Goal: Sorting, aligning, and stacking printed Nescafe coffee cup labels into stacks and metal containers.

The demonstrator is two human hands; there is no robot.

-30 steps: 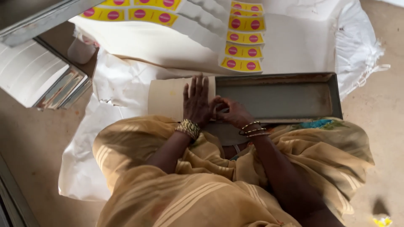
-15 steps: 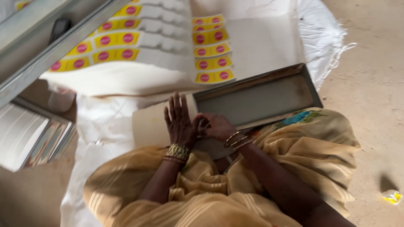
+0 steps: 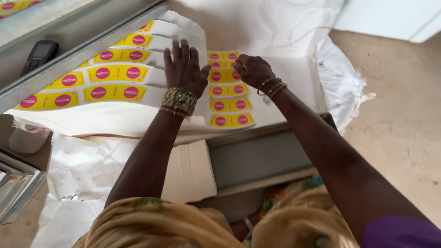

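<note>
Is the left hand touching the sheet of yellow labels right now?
Touching. The head view shows the left hand lying flat, fingers spread, on the white sheet of yellow labels, with no gap visible beneath it.

Glossy paper label sheet [image 3: 124, 78]; matt grey metal tray [image 3: 257, 158]; rough concrete floor [image 3: 404, 115].

Label sheet [image 3: 227, 87] lies on backing paper [image 3: 294, 87], behind tray [image 3: 262, 158]. Paper stack [image 3: 190, 172] left of tray. Larger label sheets [image 3: 110, 78] further left. Phone [image 3: 40, 54] on ledge [image 3: 82, 50], far left.

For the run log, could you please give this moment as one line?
left hand: flat on label sheet | right hand: picking at yellow labels | tray: nearer the person
</note>
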